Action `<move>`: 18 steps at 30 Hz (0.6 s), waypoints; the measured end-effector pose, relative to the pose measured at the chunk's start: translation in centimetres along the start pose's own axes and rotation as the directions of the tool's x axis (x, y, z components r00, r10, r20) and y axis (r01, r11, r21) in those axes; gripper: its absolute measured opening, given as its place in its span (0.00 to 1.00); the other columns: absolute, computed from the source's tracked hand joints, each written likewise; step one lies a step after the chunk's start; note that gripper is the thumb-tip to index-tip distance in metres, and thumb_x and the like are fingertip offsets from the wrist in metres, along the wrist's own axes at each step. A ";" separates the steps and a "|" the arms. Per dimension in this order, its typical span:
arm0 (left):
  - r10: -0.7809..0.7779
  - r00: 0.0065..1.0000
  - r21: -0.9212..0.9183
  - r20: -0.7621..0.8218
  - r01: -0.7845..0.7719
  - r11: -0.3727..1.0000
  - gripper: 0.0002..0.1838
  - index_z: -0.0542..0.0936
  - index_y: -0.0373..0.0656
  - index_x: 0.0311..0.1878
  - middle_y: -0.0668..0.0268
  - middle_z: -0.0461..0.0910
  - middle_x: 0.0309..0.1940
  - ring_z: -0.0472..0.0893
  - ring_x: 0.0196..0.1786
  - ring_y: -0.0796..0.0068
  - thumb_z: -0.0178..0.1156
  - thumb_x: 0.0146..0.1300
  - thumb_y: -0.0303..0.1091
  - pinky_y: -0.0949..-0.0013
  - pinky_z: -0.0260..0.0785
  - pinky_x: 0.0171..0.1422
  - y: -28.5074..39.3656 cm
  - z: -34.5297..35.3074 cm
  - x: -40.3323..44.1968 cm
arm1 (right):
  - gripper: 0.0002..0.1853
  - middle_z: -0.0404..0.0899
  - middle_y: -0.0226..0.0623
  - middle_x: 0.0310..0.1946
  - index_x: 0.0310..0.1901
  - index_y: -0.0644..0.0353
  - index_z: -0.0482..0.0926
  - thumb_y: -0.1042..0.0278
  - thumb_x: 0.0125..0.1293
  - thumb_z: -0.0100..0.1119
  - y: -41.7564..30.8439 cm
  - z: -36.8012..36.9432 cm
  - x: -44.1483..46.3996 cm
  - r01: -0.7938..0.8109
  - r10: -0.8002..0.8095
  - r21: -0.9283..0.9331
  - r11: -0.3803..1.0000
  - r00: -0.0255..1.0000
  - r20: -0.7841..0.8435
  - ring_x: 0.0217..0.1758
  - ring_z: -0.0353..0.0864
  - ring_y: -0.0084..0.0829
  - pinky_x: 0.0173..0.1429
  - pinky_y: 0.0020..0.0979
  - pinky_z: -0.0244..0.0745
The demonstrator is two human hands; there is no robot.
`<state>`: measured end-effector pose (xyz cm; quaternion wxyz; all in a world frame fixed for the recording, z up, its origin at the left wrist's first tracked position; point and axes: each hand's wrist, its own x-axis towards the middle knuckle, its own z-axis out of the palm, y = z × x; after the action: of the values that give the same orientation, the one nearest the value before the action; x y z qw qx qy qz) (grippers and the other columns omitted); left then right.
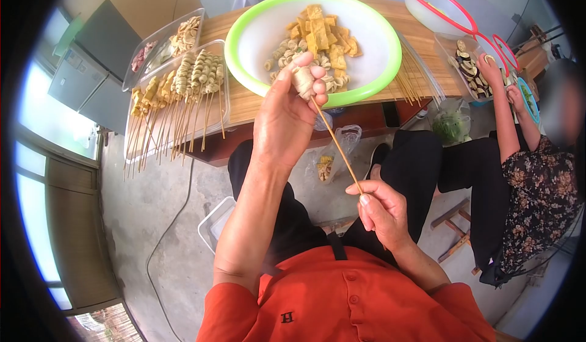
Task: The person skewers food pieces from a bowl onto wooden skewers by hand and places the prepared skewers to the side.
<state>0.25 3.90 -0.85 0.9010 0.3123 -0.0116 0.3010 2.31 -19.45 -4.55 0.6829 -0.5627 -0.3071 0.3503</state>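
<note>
One rolled piece between left fingers, skewer in right fingers

On the table, the basin — food pieces inside — stands between a tray of skewers at left and loose sticks at right.

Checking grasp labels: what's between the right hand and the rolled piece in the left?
Head view: a bare stretch of skewer between right hand and rolled piece.
</note>
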 end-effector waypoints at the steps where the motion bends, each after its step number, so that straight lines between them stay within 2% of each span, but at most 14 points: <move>1: 0.005 1.000 -0.037 0.011 -0.005 0.999 0.21 0.70 0.35 0.64 0.60 0.77 0.47 0.76 0.44 0.73 0.52 0.74 0.38 0.69 0.73 0.51 0.0 -0.1 0.0 | 0.11 0.67 0.21 0.17 0.50 0.65 0.79 0.74 0.73 0.48 -0.1 -0.1 0.0 -0.004 0.004 -0.013 1.000 1.000 0.004 0.17 0.63 0.10 0.22 0.17 0.59; 3: 0.011 1.000 -0.074 0.021 -0.009 0.997 0.22 0.70 0.34 0.63 0.60 0.78 0.47 0.76 0.44 0.72 0.52 0.74 0.39 0.69 0.73 0.51 0.2 -0.2 0.0 | 0.11 0.67 0.20 0.17 0.50 0.65 0.80 0.74 0.72 0.49 -0.2 -0.4 0.0 -0.009 0.009 -0.048 0.999 1.000 0.008 0.17 0.63 0.10 0.22 0.17 0.59; 7: 0.004 1.000 0.000 0.024 -0.004 1.000 0.20 0.73 0.34 0.61 0.60 0.79 0.45 0.77 0.43 0.72 0.54 0.73 0.39 0.69 0.73 0.50 0.7 0.0 -0.1 | 0.11 0.68 0.20 0.17 0.49 0.64 0.81 0.74 0.72 0.51 -0.5 -1.0 0.0 0.005 -0.003 -0.138 0.990 1.000 0.016 0.17 0.64 0.10 0.22 0.17 0.60; 12: -0.018 0.999 0.048 0.043 0.016 0.999 0.19 0.75 0.35 0.59 0.61 0.79 0.43 0.77 0.42 0.72 0.55 0.72 0.39 0.69 0.73 0.50 1.0 0.4 -0.3 | 0.11 0.69 0.20 0.17 0.49 0.64 0.81 0.74 0.71 0.50 -0.7 -1.1 -0.1 0.013 -0.010 -0.154 0.988 1.000 0.019 0.17 0.64 0.10 0.22 0.17 0.60; 14: -0.063 0.997 0.068 0.043 0.060 0.996 0.22 0.72 0.35 0.62 0.62 0.78 0.43 0.76 0.39 0.73 0.56 0.71 0.38 0.70 0.72 0.47 1.2 0.7 -0.4 | 0.11 0.69 0.20 0.17 0.49 0.64 0.81 0.74 0.71 0.50 -0.7 -1.1 0.0 0.015 -0.012 -0.160 0.987 1.000 0.020 0.17 0.64 0.10 0.22 0.17 0.60; 18: -0.081 0.994 0.056 0.079 0.077 0.995 0.22 0.72 0.34 0.61 0.62 0.78 0.42 0.76 0.39 0.72 0.57 0.71 0.38 0.69 0.72 0.46 1.1 0.6 -0.6 | 0.11 0.68 0.20 0.17 0.49 0.64 0.81 0.74 0.71 0.50 -0.6 -1.0 0.0 0.026 -0.024 -0.128 0.991 1.000 0.019 0.17 0.64 0.10 0.22 0.17 0.60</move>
<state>-0.72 3.93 0.15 0.9024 0.3481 -0.0281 0.2523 3.19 -20.01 -4.16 0.6469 -0.5984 -0.3421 0.3262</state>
